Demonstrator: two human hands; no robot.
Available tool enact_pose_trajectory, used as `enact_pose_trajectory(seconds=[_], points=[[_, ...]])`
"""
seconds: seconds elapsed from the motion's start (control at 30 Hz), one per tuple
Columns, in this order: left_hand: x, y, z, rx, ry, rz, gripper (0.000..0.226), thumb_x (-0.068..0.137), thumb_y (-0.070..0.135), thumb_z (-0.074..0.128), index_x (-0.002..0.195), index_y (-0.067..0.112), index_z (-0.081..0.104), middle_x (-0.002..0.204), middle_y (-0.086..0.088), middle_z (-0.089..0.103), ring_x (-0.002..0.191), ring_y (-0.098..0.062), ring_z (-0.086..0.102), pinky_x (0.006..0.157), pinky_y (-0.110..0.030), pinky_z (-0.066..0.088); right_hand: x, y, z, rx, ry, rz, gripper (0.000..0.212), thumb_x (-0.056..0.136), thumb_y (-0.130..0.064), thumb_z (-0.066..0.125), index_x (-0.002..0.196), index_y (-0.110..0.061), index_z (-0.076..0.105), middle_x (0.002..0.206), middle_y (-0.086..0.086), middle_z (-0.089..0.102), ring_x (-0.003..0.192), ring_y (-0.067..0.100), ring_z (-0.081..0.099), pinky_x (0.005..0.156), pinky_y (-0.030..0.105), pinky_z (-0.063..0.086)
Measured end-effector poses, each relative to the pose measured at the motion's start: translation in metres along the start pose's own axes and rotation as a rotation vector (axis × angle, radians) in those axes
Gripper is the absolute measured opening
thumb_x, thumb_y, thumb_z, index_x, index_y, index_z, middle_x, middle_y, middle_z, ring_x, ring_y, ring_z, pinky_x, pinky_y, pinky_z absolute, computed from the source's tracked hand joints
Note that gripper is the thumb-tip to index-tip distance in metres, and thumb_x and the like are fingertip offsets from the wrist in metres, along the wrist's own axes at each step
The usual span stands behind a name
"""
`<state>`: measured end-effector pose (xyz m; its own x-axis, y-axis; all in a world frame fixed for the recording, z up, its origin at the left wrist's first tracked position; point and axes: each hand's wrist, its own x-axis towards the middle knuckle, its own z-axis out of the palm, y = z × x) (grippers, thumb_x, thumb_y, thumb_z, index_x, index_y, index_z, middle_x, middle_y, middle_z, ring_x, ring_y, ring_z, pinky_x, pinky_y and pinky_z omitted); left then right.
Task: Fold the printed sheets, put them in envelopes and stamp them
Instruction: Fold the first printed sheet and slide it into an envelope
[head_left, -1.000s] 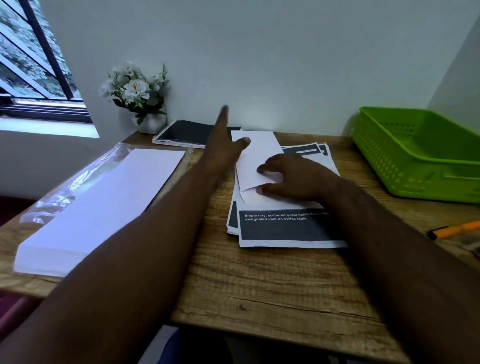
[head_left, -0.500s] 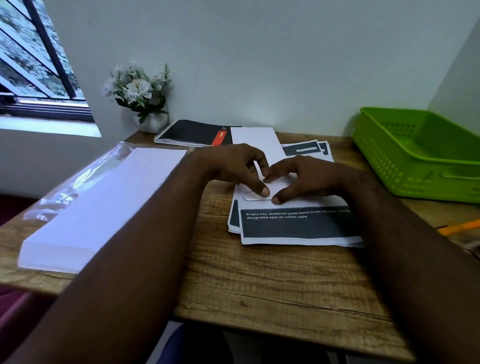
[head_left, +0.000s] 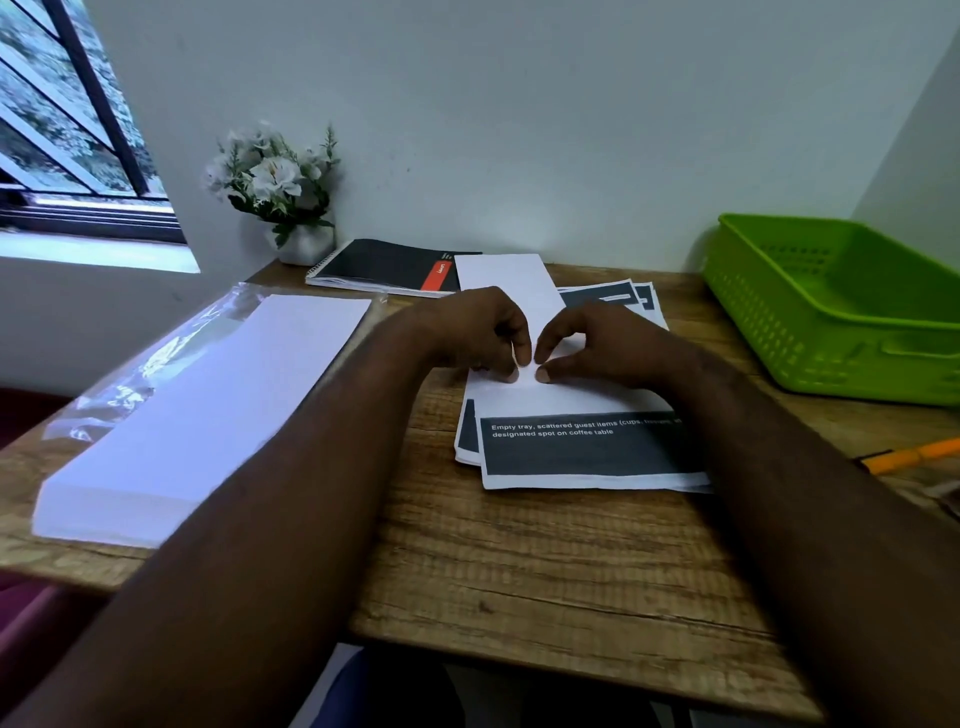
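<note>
You are looking down at a wooden desk with a grained brown top (head_left: 519, 561) pushed against a pale wall. Both of your bare hands meet near the middle of the desk, on top of a long white paper envelope (head_left: 511, 291) that runs away from you toward the wall. Your left hand (head_left: 478, 332) and your right hand (head_left: 597, 343) are curled, with the thumb and forefinger tips of each drawn close together and pressing or pinching at the near end of the envelope; the two hands almost touch each other, and you cannot tell from this angle whether a flap or a folded sheet sits under the fingertips. The envelope lies on a loose pile of printed white sheets with dark grey blocks and small white lettering (head_left: 582, 452), which fans out slightly toward you and to the right. To your left rests a thick stack of plain white envelopes partly covered by clear plastic wrap (head_left: 208, 410). At the back, beside the wall, lies a black spiral-bound notebook with a red stripe (head_left: 389, 265), and left of it stands a small white pot of white artificial flowers (head_left: 280, 182). A bright green perforated plastic basket (head_left: 841, 306) sits at the far right, and an orange pen-like tool (head_left: 909, 457) lies near the right edge.
</note>
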<state>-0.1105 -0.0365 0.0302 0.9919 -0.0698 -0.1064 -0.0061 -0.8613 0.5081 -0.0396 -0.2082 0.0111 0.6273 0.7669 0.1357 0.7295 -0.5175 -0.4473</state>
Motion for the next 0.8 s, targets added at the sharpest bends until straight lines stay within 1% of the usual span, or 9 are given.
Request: enact_pose_trajectory(seconds=[0.07, 0.13, 0.2, 0.33, 0.47, 0.57, 0.67, 0.73, 0.8], points=[[0.0, 0.004, 0.001, 0.032, 0.024, -0.007, 0.015, 0.078, 0.009, 0.076, 0.091, 0.017, 0.074, 0.077, 0.005, 0.065, 0.07, -0.009, 0.058, 0.073, -0.028, 0.05, 0.0, -0.003, -0.001, 0.004, 0.015, -0.003, 0.017, 0.071, -0.024, 0.082, 0.085, -0.018, 0.074, 0.092, -0.005, 0.067, 0.079, 0.002, 0.057, 0.069, 0.018, 0.041], [0.0, 0.006, 0.002, 0.026, 0.041, -0.037, 0.014, 0.077, 0.006, 0.076, 0.089, 0.011, 0.076, 0.076, 0.003, 0.068, 0.068, -0.009, 0.06, 0.073, -0.03, 0.052, 0.001, -0.008, -0.001, 0.015, -0.012, -0.014, 0.012, 0.071, -0.017, 0.082, 0.076, -0.014, 0.071, 0.077, -0.007, 0.066, 0.06, -0.006, 0.054, 0.058, 0.009, 0.037], [0.0, 0.009, 0.004, -0.005, 0.055, -0.079, 0.015, 0.075, 0.002, 0.076, 0.09, 0.004, 0.076, 0.074, -0.003, 0.07, 0.064, -0.013, 0.063, 0.071, -0.031, 0.056, 0.001, -0.013, -0.001, 0.016, -0.04, -0.002, 0.012, 0.073, -0.012, 0.08, 0.071, -0.016, 0.069, 0.067, -0.009, 0.064, 0.054, -0.005, 0.052, 0.055, 0.009, 0.039], [0.0, 0.017, 0.009, -0.046, 0.097, -0.121, 0.015, 0.072, -0.001, 0.078, 0.087, 0.001, 0.075, 0.078, -0.013, 0.072, 0.063, -0.017, 0.067, 0.074, -0.034, 0.06, 0.0, -0.018, -0.001, 0.072, -0.057, 0.024, 0.015, 0.071, -0.008, 0.08, 0.067, -0.018, 0.07, 0.068, 0.0, 0.068, 0.053, -0.002, 0.053, 0.057, 0.014, 0.043], [0.0, 0.021, 0.012, -0.058, 0.107, -0.149, 0.01, 0.072, 0.0, 0.078, 0.079, 0.005, 0.074, 0.079, -0.014, 0.073, 0.068, -0.022, 0.07, 0.078, -0.04, 0.06, -0.003, -0.017, -0.001, 0.142, -0.048, 0.078, 0.01, 0.069, -0.005, 0.08, 0.068, -0.014, 0.075, 0.071, 0.006, 0.073, 0.062, 0.012, 0.061, 0.064, 0.029, 0.051], [-0.001, 0.022, 0.012, -0.063, 0.097, -0.184, 0.015, 0.071, 0.004, 0.08, 0.085, 0.004, 0.075, 0.083, -0.015, 0.074, 0.078, -0.026, 0.072, 0.082, -0.042, 0.059, -0.001, -0.02, -0.003, 0.124, -0.05, 0.112, 0.01, 0.069, -0.001, 0.078, 0.077, -0.008, 0.077, 0.075, 0.007, 0.074, 0.066, 0.015, 0.065, 0.064, 0.027, 0.052], [-0.003, 0.028, 0.014, 0.004, 0.125, -0.192, 0.026, 0.068, 0.013, 0.084, 0.09, 0.004, 0.074, 0.087, -0.013, 0.074, 0.086, -0.026, 0.072, 0.081, -0.032, 0.057, 0.001, -0.026, -0.003, 0.017, -0.059, 0.128, 0.014, 0.072, 0.002, 0.074, 0.08, -0.009, 0.076, 0.076, 0.007, 0.072, 0.067, 0.015, 0.065, 0.061, 0.023, 0.049], [-0.005, 0.032, 0.016, 0.075, 0.174, -0.183, 0.03, 0.07, 0.016, 0.083, 0.096, 0.005, 0.073, 0.092, -0.011, 0.072, 0.091, -0.026, 0.07, 0.077, -0.029, 0.053, 0.001, -0.03, -0.004, -0.044, -0.066, 0.15, 0.014, 0.073, 0.002, 0.072, 0.076, -0.012, 0.075, 0.075, 0.008, 0.071, 0.065, 0.015, 0.064, 0.061, 0.023, 0.048], [-0.006, 0.036, 0.017, 0.106, 0.209, -0.181, 0.035, 0.072, 0.018, 0.082, 0.103, 0.006, 0.072, 0.099, -0.011, 0.071, 0.097, -0.025, 0.067, 0.08, -0.028, 0.051, 0.002, -0.033, -0.005, -0.071, -0.071, 0.177, 0.018, 0.073, 0.001, 0.072, 0.069, -0.017, 0.07, 0.073, 0.008, 0.07, 0.06, 0.013, 0.061, 0.054, 0.02, 0.045]])
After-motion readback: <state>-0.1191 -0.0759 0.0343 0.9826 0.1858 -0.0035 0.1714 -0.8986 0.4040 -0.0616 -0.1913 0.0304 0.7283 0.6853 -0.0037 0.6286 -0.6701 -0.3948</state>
